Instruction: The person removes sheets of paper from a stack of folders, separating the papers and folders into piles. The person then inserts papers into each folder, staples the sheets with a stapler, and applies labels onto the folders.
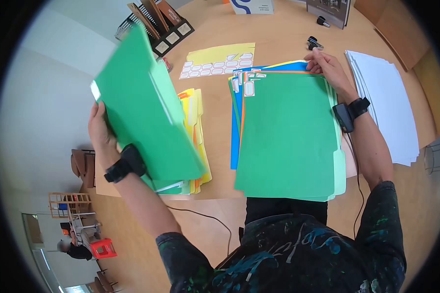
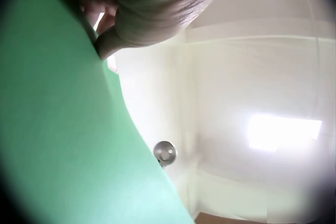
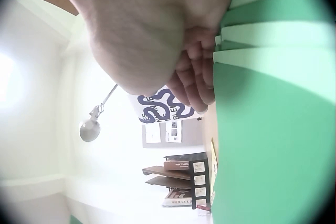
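Observation:
My left hand (image 1: 102,128) grips a green file folder (image 1: 137,107) by its left edge, near a white label on that edge. Tilted up, the folder overlaps a pile of yellow, orange and green folders (image 1: 198,141) in the head view. In the left wrist view, the thumb (image 2: 109,43) presses on the folder's edge. My right hand (image 1: 327,71), its fingers loosely bent, rests at the top right corner of a second stack. A green folder (image 1: 288,136) with a label lies on top there, over orange, blue and yellow ones. The right wrist view shows fingers (image 3: 194,77) beside the folder edges.
Behind the folders lies a yellow sheet with label stickers (image 1: 217,61). White paper (image 1: 384,107) is stacked at the right. Black clips (image 1: 314,43) lie beyond my right hand. A black desk organizer (image 1: 173,36) stands at the back left. Thin cables hang from both wrists.

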`<state>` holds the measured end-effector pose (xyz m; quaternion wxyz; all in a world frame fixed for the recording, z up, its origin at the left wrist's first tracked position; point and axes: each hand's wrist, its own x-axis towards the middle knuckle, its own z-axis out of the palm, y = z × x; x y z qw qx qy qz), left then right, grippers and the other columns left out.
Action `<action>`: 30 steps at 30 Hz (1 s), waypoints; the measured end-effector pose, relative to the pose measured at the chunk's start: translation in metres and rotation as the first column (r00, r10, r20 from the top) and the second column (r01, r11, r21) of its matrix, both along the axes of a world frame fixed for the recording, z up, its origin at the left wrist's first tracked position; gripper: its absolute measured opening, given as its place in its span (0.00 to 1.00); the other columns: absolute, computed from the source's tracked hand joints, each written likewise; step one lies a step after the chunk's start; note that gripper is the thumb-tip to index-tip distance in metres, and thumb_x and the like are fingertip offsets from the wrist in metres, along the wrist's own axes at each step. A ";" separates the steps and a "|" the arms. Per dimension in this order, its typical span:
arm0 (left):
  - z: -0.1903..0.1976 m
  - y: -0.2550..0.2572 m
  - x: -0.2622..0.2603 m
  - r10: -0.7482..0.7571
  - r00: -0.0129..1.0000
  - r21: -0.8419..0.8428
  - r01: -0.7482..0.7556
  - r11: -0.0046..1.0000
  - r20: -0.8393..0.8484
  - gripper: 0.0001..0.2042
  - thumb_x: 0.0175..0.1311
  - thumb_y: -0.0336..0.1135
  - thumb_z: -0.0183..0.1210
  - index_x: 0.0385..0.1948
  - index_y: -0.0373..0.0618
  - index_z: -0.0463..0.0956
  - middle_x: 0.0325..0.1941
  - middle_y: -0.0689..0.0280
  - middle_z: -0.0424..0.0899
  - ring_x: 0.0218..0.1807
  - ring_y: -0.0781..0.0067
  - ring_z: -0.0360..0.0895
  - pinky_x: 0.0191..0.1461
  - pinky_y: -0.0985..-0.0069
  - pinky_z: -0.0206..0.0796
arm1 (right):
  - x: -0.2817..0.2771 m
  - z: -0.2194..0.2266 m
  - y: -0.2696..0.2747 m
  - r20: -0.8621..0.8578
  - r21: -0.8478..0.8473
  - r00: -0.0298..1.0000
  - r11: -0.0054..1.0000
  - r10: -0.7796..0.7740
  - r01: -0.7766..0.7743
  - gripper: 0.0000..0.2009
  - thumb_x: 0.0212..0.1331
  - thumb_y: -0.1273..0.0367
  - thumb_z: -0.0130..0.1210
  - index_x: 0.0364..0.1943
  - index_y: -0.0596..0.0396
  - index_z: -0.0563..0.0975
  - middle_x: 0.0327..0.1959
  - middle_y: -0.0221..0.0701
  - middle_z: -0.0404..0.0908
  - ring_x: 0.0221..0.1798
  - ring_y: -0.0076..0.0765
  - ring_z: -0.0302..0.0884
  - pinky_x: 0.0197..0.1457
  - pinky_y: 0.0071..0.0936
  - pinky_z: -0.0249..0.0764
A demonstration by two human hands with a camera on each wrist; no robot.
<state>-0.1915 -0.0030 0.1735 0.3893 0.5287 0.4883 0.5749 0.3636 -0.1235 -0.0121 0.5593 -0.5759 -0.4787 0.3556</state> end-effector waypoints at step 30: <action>-0.152 -0.036 0.238 -0.486 0.660 -0.298 0.385 0.874 -0.573 0.22 0.56 0.40 0.72 0.45 0.32 0.79 0.34 0.60 0.87 0.36 0.73 0.84 0.42 0.76 0.75 | 0.001 -0.006 0.001 0.197 0.013 0.979 0.998 0.055 -0.058 0.13 0.68 0.63 0.59 0.45 0.60 0.81 0.35 0.25 0.82 0.37 0.17 0.75 0.44 0.18 0.72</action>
